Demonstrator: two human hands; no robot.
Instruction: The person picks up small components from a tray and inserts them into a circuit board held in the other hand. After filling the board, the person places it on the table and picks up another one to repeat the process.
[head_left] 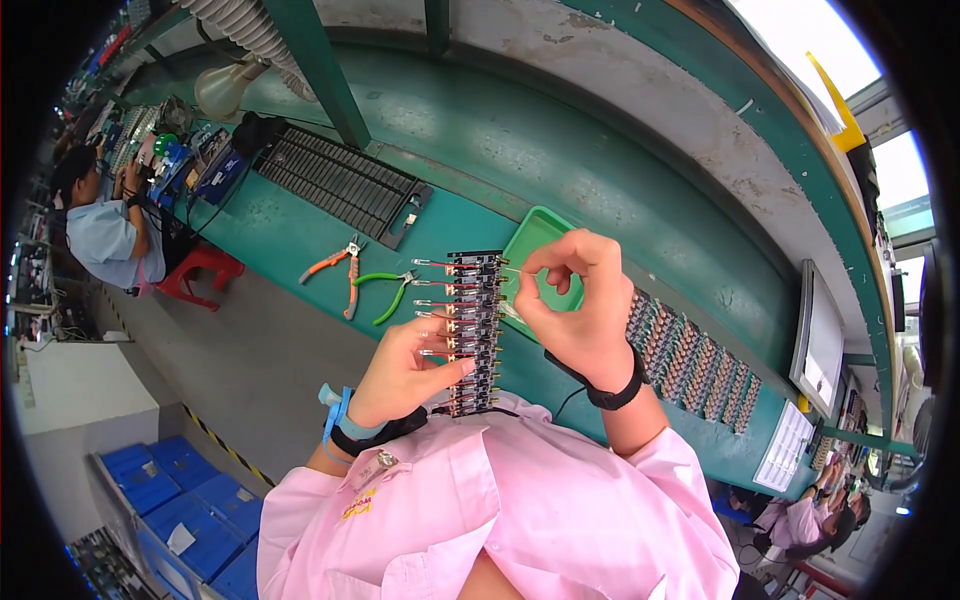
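Observation:
My left hand is wrapped round the lower part of a long black circuit board strip, thumb on its face. The strip stands nearly upright before my chest. Red and black wires with pale tips stick out from its left edge, and small brass-coloured pins line its right edge. Beside the strip's upper right end, my right hand pinches a thin wire-like piece between thumb and forefinger. Partly behind my right hand lies a green tray.
Orange-handled cutters and green-handled cutters lie left of the strip on the green bench. Behind them is a black slotted rack. Rows of assembled boards lie to the right. A co-worker sits at far left.

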